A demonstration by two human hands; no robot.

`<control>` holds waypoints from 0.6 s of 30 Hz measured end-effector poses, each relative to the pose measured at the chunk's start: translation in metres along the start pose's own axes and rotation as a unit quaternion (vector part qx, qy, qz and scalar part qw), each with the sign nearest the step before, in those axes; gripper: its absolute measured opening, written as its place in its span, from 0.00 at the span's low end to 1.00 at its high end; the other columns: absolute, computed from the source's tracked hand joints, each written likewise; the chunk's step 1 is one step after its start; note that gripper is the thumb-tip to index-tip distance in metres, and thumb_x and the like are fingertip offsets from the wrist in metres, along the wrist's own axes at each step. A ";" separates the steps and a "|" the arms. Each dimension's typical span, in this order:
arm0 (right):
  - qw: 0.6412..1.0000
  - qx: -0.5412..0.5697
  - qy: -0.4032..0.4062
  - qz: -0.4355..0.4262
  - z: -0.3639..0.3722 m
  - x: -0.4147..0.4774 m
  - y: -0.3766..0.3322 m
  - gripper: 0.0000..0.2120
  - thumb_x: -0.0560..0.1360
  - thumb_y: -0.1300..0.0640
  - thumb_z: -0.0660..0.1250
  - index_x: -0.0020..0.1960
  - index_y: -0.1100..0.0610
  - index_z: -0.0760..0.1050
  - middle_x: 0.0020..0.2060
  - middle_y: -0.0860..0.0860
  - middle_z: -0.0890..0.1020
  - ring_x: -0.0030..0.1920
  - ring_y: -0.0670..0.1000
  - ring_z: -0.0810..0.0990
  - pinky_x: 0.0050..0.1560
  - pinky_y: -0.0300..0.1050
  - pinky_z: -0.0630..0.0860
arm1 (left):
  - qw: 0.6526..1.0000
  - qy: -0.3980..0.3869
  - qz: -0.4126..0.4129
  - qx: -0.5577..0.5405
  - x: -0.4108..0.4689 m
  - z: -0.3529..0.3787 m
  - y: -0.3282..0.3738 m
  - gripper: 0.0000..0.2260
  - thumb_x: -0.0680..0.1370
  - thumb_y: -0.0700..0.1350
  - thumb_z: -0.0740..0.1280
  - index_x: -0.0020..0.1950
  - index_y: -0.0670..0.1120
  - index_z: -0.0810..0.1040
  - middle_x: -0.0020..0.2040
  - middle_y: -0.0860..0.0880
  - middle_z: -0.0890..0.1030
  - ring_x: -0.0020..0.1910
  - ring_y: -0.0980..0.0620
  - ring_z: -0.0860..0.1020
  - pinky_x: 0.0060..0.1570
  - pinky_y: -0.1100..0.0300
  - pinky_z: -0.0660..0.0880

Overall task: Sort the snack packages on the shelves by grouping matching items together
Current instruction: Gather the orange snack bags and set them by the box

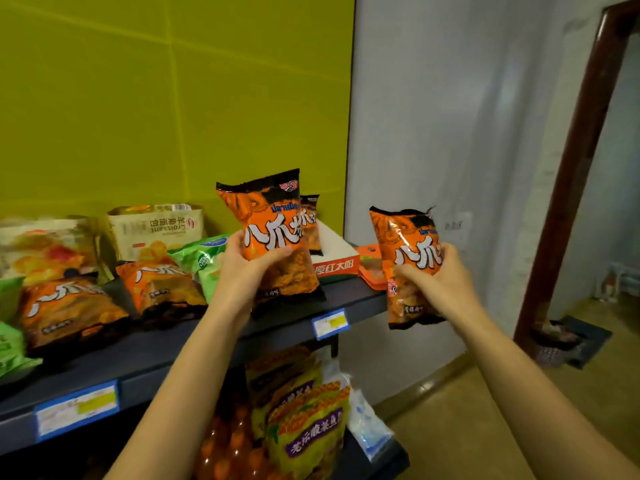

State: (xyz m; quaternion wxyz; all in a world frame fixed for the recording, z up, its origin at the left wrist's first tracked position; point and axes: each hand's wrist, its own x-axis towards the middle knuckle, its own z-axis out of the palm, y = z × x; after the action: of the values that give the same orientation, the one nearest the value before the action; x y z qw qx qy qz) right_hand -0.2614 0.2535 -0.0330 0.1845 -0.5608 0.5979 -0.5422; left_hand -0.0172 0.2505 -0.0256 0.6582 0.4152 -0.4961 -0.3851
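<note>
My left hand (244,261) grips an orange snack bag (270,216) upright over the dark top shelf (166,344). My right hand (436,275) grips a matching orange bag (403,233) off the shelf's right end, in the air. Two more of the same orange bags (69,306) (159,282) lie flat on the shelf to the left. Another orange bag (310,216) stands behind the one in my left hand. A green bag (204,258) lies beside my left wrist.
A beige croissant bag (156,226) and a pale chip bag (41,244) lean on the yellow-green wall. A red and white box (334,258) sits at the shelf's right end. Yellow and purple packets (308,420) fill the lower shelf. A brown door frame (571,188) stands right.
</note>
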 end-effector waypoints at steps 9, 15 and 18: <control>0.990 0.074 -0.113 -0.035 0.000 0.111 0.018 0.35 0.66 0.48 0.73 0.67 0.56 0.62 0.64 0.53 0.74 0.61 0.55 0.75 0.60 0.52 0.73 | 0.993 0.113 0.013 0.025 0.055 0.066 0.002 0.32 0.64 0.41 0.75 0.66 0.42 0.68 0.58 0.44 0.79 0.54 0.46 0.78 0.55 0.49 0.76; 0.973 0.160 -0.162 -0.037 0.027 0.162 0.013 0.34 0.67 0.47 0.72 0.67 0.54 0.62 0.63 0.52 0.74 0.61 0.54 0.75 0.61 0.54 0.74 | 0.988 0.148 0.010 0.050 0.094 0.089 0.001 0.32 0.65 0.38 0.75 0.67 0.43 0.67 0.60 0.44 0.77 0.58 0.45 0.76 0.60 0.45 0.73; 0.954 0.225 -0.198 -0.013 0.049 0.179 0.012 0.34 0.66 0.46 0.72 0.67 0.52 0.62 0.63 0.52 0.74 0.61 0.54 0.75 0.62 0.57 0.73 | 0.985 0.162 0.006 0.062 0.113 0.093 -0.004 0.31 0.66 0.36 0.74 0.67 0.42 0.67 0.60 0.44 0.77 0.59 0.44 0.76 0.62 0.45 0.71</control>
State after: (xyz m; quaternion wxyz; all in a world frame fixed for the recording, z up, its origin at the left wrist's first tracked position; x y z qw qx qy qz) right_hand -0.2806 0.0733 0.0093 0.4137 -0.6085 0.4043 -0.5433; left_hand -0.0846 0.1297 0.0232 0.7050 0.5091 -0.4087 -0.2772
